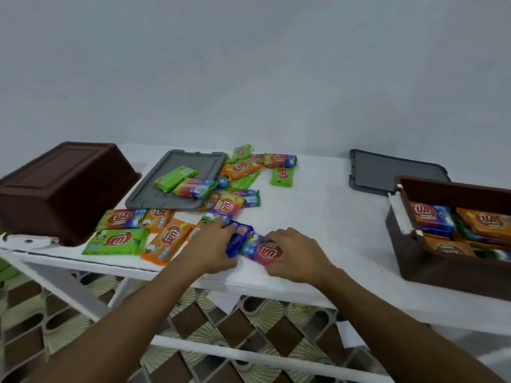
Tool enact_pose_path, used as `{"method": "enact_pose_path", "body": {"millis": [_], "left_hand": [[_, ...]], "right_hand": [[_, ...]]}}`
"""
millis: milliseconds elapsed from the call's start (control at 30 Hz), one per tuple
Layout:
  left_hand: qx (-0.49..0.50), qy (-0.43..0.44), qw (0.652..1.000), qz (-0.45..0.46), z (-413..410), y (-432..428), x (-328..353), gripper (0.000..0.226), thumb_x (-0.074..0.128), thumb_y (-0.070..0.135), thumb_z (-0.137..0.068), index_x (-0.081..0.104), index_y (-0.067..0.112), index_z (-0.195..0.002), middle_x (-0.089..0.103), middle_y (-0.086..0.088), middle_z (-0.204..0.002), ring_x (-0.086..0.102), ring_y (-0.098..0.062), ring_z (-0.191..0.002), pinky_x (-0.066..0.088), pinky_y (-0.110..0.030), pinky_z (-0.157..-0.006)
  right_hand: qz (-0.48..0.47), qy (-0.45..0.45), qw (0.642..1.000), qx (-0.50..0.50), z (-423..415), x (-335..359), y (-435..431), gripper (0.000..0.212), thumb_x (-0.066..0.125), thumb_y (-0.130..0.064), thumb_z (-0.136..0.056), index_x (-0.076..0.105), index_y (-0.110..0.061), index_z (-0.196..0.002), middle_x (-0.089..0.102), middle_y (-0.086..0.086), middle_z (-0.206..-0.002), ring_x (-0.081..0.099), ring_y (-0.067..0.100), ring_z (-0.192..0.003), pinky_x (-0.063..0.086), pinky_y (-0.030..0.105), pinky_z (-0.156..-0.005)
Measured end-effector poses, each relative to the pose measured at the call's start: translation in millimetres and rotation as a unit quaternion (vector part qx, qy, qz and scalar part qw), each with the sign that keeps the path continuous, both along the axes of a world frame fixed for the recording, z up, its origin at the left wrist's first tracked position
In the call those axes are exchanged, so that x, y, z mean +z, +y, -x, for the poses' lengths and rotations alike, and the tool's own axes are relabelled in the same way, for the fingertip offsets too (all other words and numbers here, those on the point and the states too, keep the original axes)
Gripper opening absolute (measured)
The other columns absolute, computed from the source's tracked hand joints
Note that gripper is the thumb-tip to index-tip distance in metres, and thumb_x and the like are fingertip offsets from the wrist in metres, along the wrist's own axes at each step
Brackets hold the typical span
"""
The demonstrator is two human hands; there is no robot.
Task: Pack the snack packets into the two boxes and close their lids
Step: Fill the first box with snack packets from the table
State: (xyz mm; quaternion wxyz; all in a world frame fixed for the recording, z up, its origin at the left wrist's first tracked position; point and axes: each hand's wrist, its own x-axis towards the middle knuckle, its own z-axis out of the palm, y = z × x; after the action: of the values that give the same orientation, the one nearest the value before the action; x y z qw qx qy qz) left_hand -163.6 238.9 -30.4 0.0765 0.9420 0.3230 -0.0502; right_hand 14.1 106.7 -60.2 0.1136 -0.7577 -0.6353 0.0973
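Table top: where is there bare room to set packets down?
Bare table lies between the packet pile and the right grey lid, reaching forward to the open box. Crowded: the left half, from the overturned box past the left grey lid, and front centre, where the left hand and right hand grip blue packets.

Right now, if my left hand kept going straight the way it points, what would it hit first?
Probably the rainbow packet just beyond the fingertips of your left hand, which grips a dark blue packet. They look nearly touching, though depth is hard to judge.
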Motion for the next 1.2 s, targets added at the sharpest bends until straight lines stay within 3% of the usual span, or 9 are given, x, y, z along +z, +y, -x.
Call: {"method": "enact_pose_path", "body": {"millis": [133, 267, 367, 567, 667, 767, 900, 1100, 1200], "left_hand": [[0.101, -0.163, 0.961, 0.201, -16, 6, 10, 0.035, 0.060, 0.022, -0.091, 0.051, 0.018, -0.124, 0.058, -0.002, -0.116, 0.061, -0.015, -0.091, 0.054, -0.032, -0.074], [0.163, -0.211, 0.875, 0.405, -35, 6, 8, 0.026, 0.048, 0.007, -0.098, 0.053, 0.016, -0.121, 0.059, -0.001, -0.102, 0.059, -0.015, -0.084, 0.050, -0.032, -0.070], [0.163, -0.201, 0.864, 0.433, -48, 5, 8, 0.029, 0.041, 0.006, -0.098, 0.057, 0.018, -0.119, 0.060, 0.002, -0.099, 0.058, -0.014, -0.084, 0.045, -0.027, -0.062], [0.157, -0.227, 0.840, 0.468, -83, 9, 27, 0.005, 0.062, 0.028, -0.093, 0.064, 0.028, -0.098, 0.069, -0.002, -0.101, 0.067, -0.018, -0.091, 0.054, -0.033, -0.074], [0.131, -0.246, 0.831, 0.481, -106, 5, 46, 0.014, 0.066, 0.028, -0.091, 0.066, 0.020, -0.103, 0.073, -0.005, -0.099, 0.070, -0.019, -0.085, 0.054, -0.029, -0.065], [0.091, -0.264, 0.830, 0.483, -131, -8, 66, 0.016, 0.065, 0.025, -0.091, 0.065, 0.015, -0.103, 0.074, -0.007, -0.097, 0.070, -0.019, -0.081, 0.053, -0.028, -0.062], [0.054, -0.265, 0.841, 0.468, -173, -38, 92, 0.017, 0.065, 0.027, -0.091, 0.066, 0.015, -0.104, 0.074, -0.005, -0.097, 0.070, -0.017, -0.082, 0.054, -0.030, -0.069], [-0.048, -0.234, 0.869, 0.434, -246, -92, 127, 0.065, 0.087, 0.034, -0.062, 0.052, 0.029, -0.117, 0.069, -0.001, -0.103, 0.069, -0.017, -0.084, 0.054, -0.026, -0.061], [-0.100, -0.219, 0.902, 0.358, -286, -119, 130, 0.068, 0.089, 0.029, -0.064, 0.047, 0.030, -0.118, 0.063, 0.004, -0.106, 0.067, -0.015, -0.087, 0.056, -0.024, -0.063]], "right_hand": [[-0.096, 0.123, 0.984, -0.087, -17, -11, -30, 0.046, 0.045, -0.050, -0.085, 0.051, -0.037, -0.129, 0.066, -0.008, -0.104, 0.060, 0.009, -0.088, 0.050, 0.028, -0.077], [-0.214, 0.358, 0.870, -0.264, -23, -11, -49, 0.021, 0.045, -0.031, -0.100, 0.064, -0.025, -0.107, 0.069, -0.002, -0.102, 0.066, 0.013, -0.088, 0.054, 0.027, -0.071], [-0.189, 0.465, 0.810, -0.304, -21, 6, -52, 0.021, 0.045, -0.023, -0.102, 0.066, -0.020, -0.103, 0.070, 0.001, -0.097, 0.067, 0.020, -0.090, 0.052, 0.027, -0.073], [-0.164, 0.528, 0.757, -0.348, -30, 55, -52, 0.024, 0.039, -0.019, -0.101, 0.060, -0.012, -0.111, 0.066, 0.012, -0.102, 0.064, 0.021, -0.087, 0.056, 0.037, -0.079], [-0.166, 0.583, 0.716, -0.346, -45, 88, -58, 0.023, 0.040, -0.018, -0.102, 0.058, -0.012, -0.116, 0.065, 0.012, -0.109, 0.066, 0.024, -0.096, 0.058, 0.036, -0.078], [-0.189, 0.647, 0.645, -0.359, -63, 108, -66, 0.018, 0.047, -0.017, -0.100, 0.057, -0.012, -0.113, 0.068, 0.014, -0.109, 0.068, 0.026, -0.098, 0.057, 0.042, -0.083], [-0.247, 0.709, 0.560, -0.352, -99, 126, -94, 0.029, 0.064, -0.014, -0.090, 0.055, -0.008, -0.117, 0.070, 0.014, -0.105, 0.069, 0.021, -0.086, 0.058, 0.037, -0.065], [-0.266, 0.670, 0.622, -0.304, -188, 158, -168, 0.029, 0.052, 0.002, -0.094, 0.049, -0.013, -0.119, 0.061, 0.022, -0.116, 0.069, 0.040, -0.098, 0.054, 0.057, -0.084], [-0.245, 0.581, 0.704, -0.327, -237, 159, -200, 0.016, 0.055, -0.012, -0.097, 0.049, -0.015, -0.111, 0.063, 0.020, -0.116, 0.070, 0.032, -0.091, 0.053, 0.041, -0.067]]}}
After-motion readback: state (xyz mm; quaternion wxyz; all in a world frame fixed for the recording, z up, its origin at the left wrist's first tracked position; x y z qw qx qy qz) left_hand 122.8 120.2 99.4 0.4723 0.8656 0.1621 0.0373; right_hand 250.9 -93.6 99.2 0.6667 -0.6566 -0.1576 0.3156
